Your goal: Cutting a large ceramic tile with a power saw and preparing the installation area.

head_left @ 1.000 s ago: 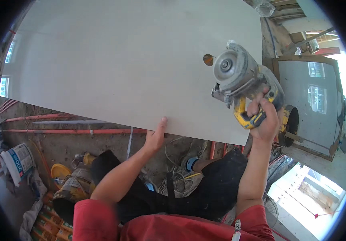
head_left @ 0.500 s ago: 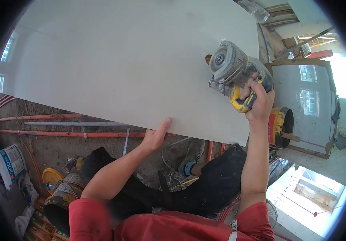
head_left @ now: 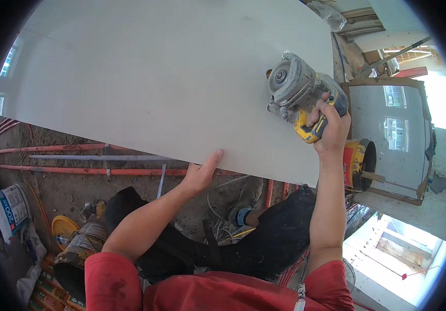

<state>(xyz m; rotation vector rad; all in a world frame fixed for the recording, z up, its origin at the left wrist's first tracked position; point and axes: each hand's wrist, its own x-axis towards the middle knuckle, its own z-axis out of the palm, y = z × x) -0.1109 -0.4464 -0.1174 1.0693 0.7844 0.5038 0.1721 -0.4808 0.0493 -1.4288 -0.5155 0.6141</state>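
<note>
A large glossy white slab point(head_left: 171, 78), like a big tile, fills the upper part of the view. My left hand point(head_left: 202, 175) is closed on its near edge, the thumb lying on top and the fingers hidden underneath. Over the slab's right part, my right hand point(head_left: 331, 129) grips the yellow and black handle of a dusty handheld circular saw point(head_left: 296, 85). The saw's round guard and central hub face up toward me. Whether its base touches the slab I cannot tell.
Red pipes point(head_left: 67, 170) and a grey pipe run along the dirt floor. At the lower left are a white tub point(head_left: 9, 210) and a dirty bucket point(head_left: 75, 259). A yellow-red bucket point(head_left: 356, 166) lies beside another framed white panel point(head_left: 386, 132) at right.
The saw and my right hand have shifted very slightly left, as has much of the view. My left hand keeps its hold on the slab's edge.
</note>
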